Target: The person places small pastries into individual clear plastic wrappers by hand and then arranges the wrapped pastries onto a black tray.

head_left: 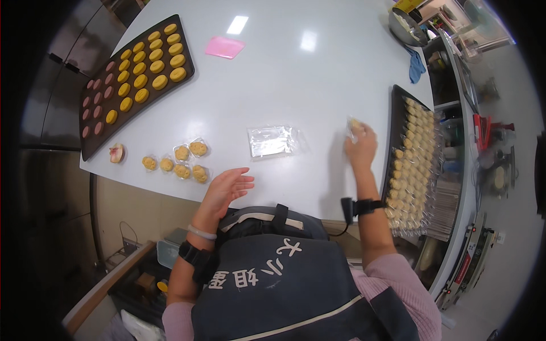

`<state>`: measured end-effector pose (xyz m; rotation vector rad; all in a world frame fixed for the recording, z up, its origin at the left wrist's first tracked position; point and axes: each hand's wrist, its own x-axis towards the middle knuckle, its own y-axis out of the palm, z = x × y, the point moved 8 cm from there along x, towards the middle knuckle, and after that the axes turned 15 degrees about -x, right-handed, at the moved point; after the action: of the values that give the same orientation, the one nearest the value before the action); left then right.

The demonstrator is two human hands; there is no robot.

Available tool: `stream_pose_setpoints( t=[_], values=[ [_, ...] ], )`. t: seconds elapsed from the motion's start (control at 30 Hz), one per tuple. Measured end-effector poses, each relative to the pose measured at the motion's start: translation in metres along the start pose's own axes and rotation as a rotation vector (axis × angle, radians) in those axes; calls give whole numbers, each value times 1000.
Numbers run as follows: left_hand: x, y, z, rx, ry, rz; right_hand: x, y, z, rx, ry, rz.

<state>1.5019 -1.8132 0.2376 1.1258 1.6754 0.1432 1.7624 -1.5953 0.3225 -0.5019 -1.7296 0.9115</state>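
My right hand (pixel 362 146) is raised over the right part of the white table, its fingers closed on a small pale-yellow cookie (pixel 355 123) in clear wrapping. Beside it on the right lies a dark tray (pixel 396 113) packed with rows of wrapped cookies (pixel 412 156). My left hand (pixel 228 186) hovers at the table's front edge, fingers spread, holding nothing. Close to its left sit several golden, rough-topped cookies (pixel 182 171), at least some on clear film. Between my hands, farther in, rests a stack of clear plastic bags (pixel 272 141).
At the far left a dark tray (pixel 187 62) holds yellow and pink round pastries. A reddish-white piece (pixel 116 153) lies near its corner. A pink sheet (pixel 225 47) is at the back. A blue cloth (pixel 416 65) hangs near a metal bowl (pixel 407 27) at back right.
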Motion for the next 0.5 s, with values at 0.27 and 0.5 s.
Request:
stream_pose_setpoints(
  t=[0.27, 0.5],
  values=[
    [65, 18, -16, 1147, 569, 154, -66, 99, 121, 1116, 538, 1051],
    [77, 32, -21, 1222, 638, 28, -46, 116, 141, 794, 362, 977]
  ],
)
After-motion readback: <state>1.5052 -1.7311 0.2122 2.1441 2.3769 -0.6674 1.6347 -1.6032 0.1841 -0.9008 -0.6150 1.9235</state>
